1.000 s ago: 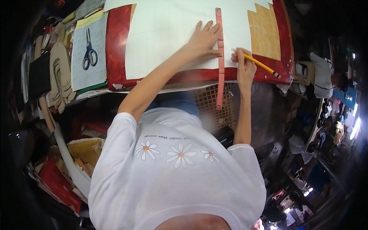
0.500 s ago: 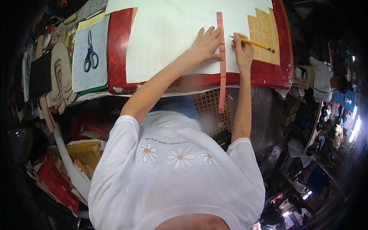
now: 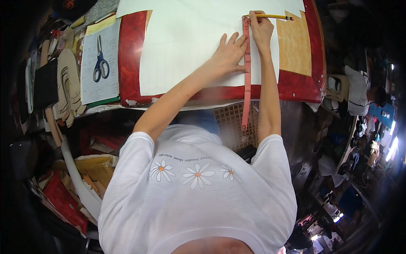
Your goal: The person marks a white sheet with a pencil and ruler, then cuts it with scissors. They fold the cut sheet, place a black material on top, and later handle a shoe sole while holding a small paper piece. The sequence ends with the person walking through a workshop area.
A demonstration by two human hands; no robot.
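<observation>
A large white sheet [image 3: 182, 55] with faint parallel lines covers much of the table. Across its right part lies a narrow pinkish-red strip [image 3: 247, 82], like a straightedge, its near end sticking out past the table edge. My left hand [image 3: 229, 53] rests on the sheet with fingers spread, fingertips and thumb touching the strip's left edge. On the strip's other side, my right hand [image 3: 261, 31] is closed on a yellow pencil [image 3: 277, 17]. The pencil's point is at the strip's far end, and its dark-banded end points right.
The table has a red surface [image 3: 131, 63], with a tan wood-patterned piece [image 3: 294, 46] by the sheet's right side. At left, blue-handled scissors [image 3: 100, 63] lie on a written paper pad [image 3: 89, 86]. Beige cut-out shapes [image 3: 67, 80] hang or lie farther left.
My right hand has moved away from me along the strip, carrying the pencil to the strip's far end. My left hand stays spread beside the strip, nearly unmoved.
</observation>
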